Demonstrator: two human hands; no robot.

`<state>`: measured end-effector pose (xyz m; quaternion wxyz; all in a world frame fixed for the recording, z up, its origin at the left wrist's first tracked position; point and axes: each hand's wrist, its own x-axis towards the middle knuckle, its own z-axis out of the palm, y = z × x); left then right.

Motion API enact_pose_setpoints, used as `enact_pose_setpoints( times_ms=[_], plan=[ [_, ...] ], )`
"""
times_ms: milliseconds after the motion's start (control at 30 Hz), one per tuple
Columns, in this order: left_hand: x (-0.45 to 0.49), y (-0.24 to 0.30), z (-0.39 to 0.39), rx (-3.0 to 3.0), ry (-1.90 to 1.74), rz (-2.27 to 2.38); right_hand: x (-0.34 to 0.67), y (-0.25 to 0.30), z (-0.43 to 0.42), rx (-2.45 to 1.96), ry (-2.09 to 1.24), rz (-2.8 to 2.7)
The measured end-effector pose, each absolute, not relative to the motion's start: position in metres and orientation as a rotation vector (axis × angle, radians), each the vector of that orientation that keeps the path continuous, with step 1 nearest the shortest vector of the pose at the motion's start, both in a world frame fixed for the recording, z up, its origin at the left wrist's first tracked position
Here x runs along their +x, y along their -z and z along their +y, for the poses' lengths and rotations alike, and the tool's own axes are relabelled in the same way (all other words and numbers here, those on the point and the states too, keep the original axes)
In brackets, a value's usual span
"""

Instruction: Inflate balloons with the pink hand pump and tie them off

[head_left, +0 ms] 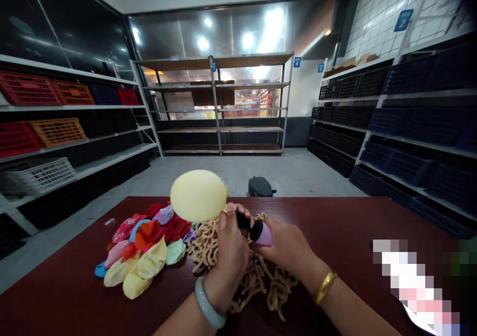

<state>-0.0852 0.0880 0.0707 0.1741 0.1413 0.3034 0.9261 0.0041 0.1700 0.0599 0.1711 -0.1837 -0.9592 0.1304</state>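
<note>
"How are the hands?"
"Left hand [233, 239] curled closed on the neck of a balloon [198, 196], beside the black end of a pump [265, 233]; right hand [286, 241] wrapped round the pump's purple part."
"And the balloon?"
"Swollen, just past the left hand, over the table [335, 216]. Shelves [253, 129] stand far behind."

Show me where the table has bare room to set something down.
The table looks bare between the right hand and far right corner, and at front left between the limp balloons and pale bangle. The centre is crowded: tan coils, left hand, inflated balloon.
</note>
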Motion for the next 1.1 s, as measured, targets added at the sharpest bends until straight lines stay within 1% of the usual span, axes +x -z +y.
enact_pose_setpoints(
  times_ms=[100, 233, 333, 433, 567, 833, 967, 1100],
  plan=[
    [-0.110, -0.082, 0.076, 0.439, -2.676, 0.858, 0.001, -0.058, 0.172, -0.523, -0.366, -2.725],
    [-0.160, -0.093, 0.050, 0.401, -2.878, 0.864, 0.001, -0.056, 0.180, -0.497, -0.313, -2.762],
    [-0.180, -0.096, 0.039, 0.386, -2.921, 0.883, 0.003, -0.057, 0.186, -0.473, -0.283, -2.782],
    [-0.174, -0.093, 0.044, 0.417, -2.924, 0.850, 0.006, -0.058, 0.191, -0.518, -0.217, -2.794],
    [-0.144, -0.082, 0.063, 0.431, -2.850, 0.811, 0.009, -0.060, 0.191, -0.550, -0.144, -2.781],
    [-0.083, -0.065, 0.089, 0.394, -2.639, 0.849, 0.007, -0.060, 0.173, -0.509, -0.243, -2.722],
    [-0.087, -0.066, 0.090, 0.420, -2.601, 0.810, 0.005, -0.058, 0.173, -0.503, -0.278, -2.711],
    [-0.121, -0.074, 0.077, 0.447, -2.672, 0.834, 0.004, -0.054, 0.183, -0.505, -0.275, -2.749]
  ],
)
